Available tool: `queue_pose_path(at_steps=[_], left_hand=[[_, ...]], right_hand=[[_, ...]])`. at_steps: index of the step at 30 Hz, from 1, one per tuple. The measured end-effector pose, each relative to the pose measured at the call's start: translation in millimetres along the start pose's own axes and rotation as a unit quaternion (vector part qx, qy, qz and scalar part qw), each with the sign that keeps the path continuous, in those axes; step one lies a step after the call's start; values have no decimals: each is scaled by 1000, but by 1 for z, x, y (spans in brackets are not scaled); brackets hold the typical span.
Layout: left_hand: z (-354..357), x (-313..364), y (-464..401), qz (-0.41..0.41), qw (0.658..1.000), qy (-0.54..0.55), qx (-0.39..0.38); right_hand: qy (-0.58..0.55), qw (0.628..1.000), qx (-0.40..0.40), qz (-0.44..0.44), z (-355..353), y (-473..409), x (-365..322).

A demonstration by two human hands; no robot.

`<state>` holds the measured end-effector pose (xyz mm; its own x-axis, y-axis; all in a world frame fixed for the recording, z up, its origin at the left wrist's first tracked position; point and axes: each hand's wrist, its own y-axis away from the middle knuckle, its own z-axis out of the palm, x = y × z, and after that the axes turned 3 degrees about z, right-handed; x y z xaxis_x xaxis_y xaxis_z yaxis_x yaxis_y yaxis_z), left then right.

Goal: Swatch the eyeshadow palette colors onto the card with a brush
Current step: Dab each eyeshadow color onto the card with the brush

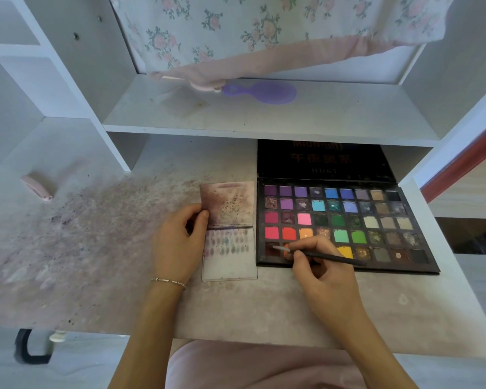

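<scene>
An open black eyeshadow palette point(345, 224) with several rows of coloured pans lies at the right of the desk, its lid propped up behind. To its left lies the swatch card point(229, 248), with rows of small colour marks across its middle and a stained upper flap. My left hand point(177, 240) grips the card's left edge by the flap. My right hand point(320, 272) holds a thin dark brush point(324, 256) like a pen. Its tip rests over the dark and orange pans at the palette's bottom left corner.
The desk top point(96, 248) is smeared with purple powder stains. A pink oblong object point(37, 186) lies at the far left. A purple hand mirror point(264, 92) lies on the shelf point(264, 119) above, under a hanging floral cloth point(264, 29). White cubby shelves stand at the left.
</scene>
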<state>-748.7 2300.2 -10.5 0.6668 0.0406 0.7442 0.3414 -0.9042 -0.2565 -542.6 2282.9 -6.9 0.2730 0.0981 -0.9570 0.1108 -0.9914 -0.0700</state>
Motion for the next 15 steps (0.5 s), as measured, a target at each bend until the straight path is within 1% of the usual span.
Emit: queue_pose_path(at_steps=[4, 8, 15], left_hand=[[0, 1, 0, 0, 1000, -3, 0], [0, 1, -1, 0, 1000, -9, 1], [0, 2, -1, 3, 1000, -3, 6]], right_hand=[[-9, 1000, -5, 1, 0, 0, 0], [22, 1000, -2, -15, 2, -1, -1], [24, 1000, -7, -17, 1, -1, 1]])
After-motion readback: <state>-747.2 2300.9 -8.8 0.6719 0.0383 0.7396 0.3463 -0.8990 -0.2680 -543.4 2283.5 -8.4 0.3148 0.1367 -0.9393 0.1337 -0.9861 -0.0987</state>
